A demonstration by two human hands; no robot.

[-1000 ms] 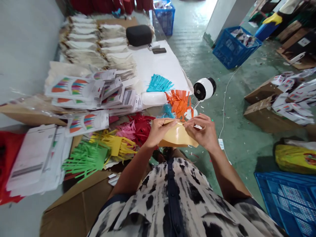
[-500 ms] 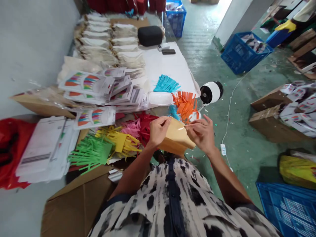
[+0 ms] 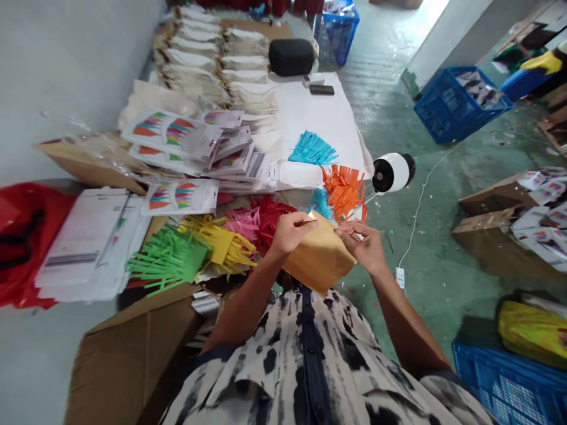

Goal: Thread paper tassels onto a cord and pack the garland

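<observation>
A tan paper envelope (image 3: 319,257) is held up in front of my chest. My left hand (image 3: 292,230) pinches its upper left edge, fingers closed. My right hand (image 3: 364,245) pinches the upper right corner, fingers curled tight. Just beyond the envelope lie fringed paper cut-outs: orange (image 3: 344,189), teal (image 3: 312,149), red (image 3: 266,215), pink (image 3: 243,223), yellow (image 3: 221,245) and green (image 3: 170,260).
Printed packs (image 3: 177,131) are piled on the table (image 3: 328,121), with stacks of cream bags (image 3: 212,56), a black case (image 3: 291,56) and a phone (image 3: 322,90) farther back. A small white fan (image 3: 392,172) stands at the table edge. Blue crates (image 3: 458,103) and cardboard boxes (image 3: 496,236) sit on the floor.
The envelope has tilted and dropped slightly, its face turning toward me. Both hands kept their hold on its top edge. The view has shifted a little to the left.
</observation>
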